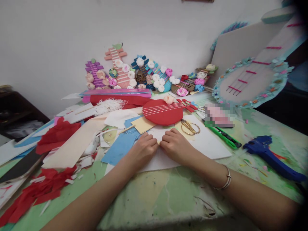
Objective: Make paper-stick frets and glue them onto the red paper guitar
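My left hand (pixel 142 150) and my right hand (pixel 175 146) rest side by side on a white sheet (pixel 207 144), knuckles up and fingers curled under. Their fingertips meet over a small pale yellow piece of paper (pixel 158 138), which they pinch or press; most of it is hidden. A silver bangle (pixel 226 182) circles my right wrist. Just beyond the hands lies a red paper lute (pixel 163 112) with white strings. Gold scissors (pixel 190 127) lie to its right.
A green box cutter (pixel 225 136) and a blue glue gun (pixel 271 155) lie at the right. Red crepe paper (pixel 56 134), cream and blue sheets clutter the left. Small flowered paper lutes (pixel 144 77) lean on the wall. A large teal-rimmed lute (pixel 252 80) stands at the right.
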Demonstrator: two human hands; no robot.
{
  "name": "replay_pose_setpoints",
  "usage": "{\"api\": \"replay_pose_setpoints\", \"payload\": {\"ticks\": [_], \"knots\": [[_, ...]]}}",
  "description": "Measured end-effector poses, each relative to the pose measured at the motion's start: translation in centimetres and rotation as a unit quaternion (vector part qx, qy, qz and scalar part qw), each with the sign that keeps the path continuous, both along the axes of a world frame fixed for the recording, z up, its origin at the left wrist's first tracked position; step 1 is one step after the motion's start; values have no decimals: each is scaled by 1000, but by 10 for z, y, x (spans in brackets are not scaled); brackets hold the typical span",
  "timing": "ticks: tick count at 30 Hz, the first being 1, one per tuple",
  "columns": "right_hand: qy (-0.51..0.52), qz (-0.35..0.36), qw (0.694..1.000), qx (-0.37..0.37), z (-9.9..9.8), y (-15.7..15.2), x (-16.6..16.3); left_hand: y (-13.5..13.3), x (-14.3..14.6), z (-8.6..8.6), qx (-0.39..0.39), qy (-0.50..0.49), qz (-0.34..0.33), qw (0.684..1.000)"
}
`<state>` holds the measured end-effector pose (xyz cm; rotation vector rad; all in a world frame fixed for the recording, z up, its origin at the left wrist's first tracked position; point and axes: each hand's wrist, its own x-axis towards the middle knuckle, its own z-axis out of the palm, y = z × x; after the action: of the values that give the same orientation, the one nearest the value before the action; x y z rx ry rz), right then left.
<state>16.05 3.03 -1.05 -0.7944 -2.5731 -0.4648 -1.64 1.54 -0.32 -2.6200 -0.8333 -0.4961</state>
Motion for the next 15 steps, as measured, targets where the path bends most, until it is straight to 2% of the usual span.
{"api": "replay_pose_setpoints", "payload": {"ticks": [10,15], "knots": [[-36,10,999,-37,5,0,-5,-1,2,1,18,7,-9,1000],[-23,-6,1000,-17,6,2,0,0,1,0,8,10,11,1000]]}}
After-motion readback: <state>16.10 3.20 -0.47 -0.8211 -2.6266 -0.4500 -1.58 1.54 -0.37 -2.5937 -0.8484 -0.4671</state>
